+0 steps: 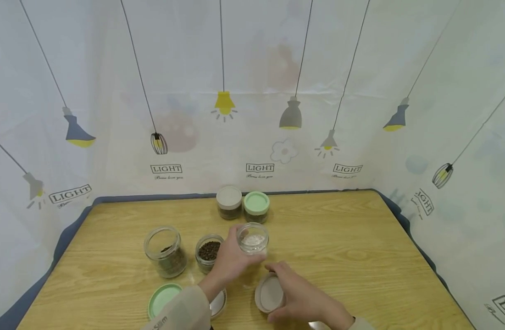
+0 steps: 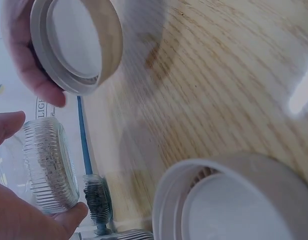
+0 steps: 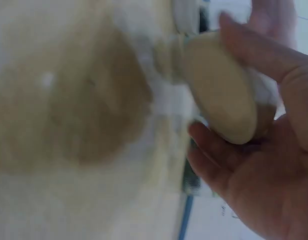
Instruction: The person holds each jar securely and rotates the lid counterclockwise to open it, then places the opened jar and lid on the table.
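Nearest the head camera: a beige sleeve with lettering [image 1: 175,311], and beyond it the left hand [image 1: 229,263], fingers [image 2: 9,127] curled round a small clear ribbed glass jar holding white grains [image 1: 252,238], lifted just above the pale wooden table [image 1: 359,256]. To its right, the right hand [image 1: 297,298], fingers [image 3: 219,170] closed on a round beige plastic lid [image 1: 270,293], held tilted just below and in front of the open jar, not yet on it. Left of the held jar, standing uncapped on the table: a short glass jar of dark brown grains [image 1: 208,252] and a larger clear glass jar with dark contents at the bottom [image 1: 165,251]. Near the front edge, lying flat: a mint-green round lid [image 1: 163,299], with another pale lid [image 1: 217,303] partly hidden behind the left forearm. Farther back, side by side and touching: a beige-capped jar [image 1: 229,202] and a green-capped jar [image 1: 256,206]. Behind, a white curtain printed with hanging lamps [image 1: 252,114].
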`<state>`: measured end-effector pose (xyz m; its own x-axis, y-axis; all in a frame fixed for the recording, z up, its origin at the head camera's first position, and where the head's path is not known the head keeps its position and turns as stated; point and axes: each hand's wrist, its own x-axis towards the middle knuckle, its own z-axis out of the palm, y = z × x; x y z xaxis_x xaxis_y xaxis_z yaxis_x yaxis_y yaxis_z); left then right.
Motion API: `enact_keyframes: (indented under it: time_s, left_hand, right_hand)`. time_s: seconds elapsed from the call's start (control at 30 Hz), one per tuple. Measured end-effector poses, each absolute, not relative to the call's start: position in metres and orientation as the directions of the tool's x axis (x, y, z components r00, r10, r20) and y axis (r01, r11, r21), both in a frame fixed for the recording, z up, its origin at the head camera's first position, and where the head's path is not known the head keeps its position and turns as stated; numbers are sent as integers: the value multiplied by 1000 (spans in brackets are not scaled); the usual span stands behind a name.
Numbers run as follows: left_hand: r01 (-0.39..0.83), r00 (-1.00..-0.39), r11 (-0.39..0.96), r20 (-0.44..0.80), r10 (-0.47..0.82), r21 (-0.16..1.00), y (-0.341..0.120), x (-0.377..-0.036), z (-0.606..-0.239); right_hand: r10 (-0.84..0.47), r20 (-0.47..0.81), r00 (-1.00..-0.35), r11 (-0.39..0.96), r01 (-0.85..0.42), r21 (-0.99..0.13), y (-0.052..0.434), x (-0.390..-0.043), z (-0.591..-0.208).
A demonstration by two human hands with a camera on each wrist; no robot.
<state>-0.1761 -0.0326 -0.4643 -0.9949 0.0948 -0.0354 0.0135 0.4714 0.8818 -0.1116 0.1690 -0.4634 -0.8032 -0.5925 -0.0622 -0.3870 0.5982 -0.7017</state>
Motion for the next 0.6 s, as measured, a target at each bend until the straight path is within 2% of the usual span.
enact_keyframes:
  time_s: [0.17,0.4,0.6]
  left_hand:
    - [16,-996,466,-30,90,885,-32,-176,-465]
    - [32,-995,489,-16,94,872,-30,-176,-467]
    - [54,-994,489,2,107,871,-28,-174,-469]
  right_hand:
    - [-572,35,-820,623,-462,-632,157,-107,-478]
    - [-579,-28,-815,688,-471,-553,148,-106,-491]
    - [-596,9,-803,724,-543,-426,142,-105,-495]
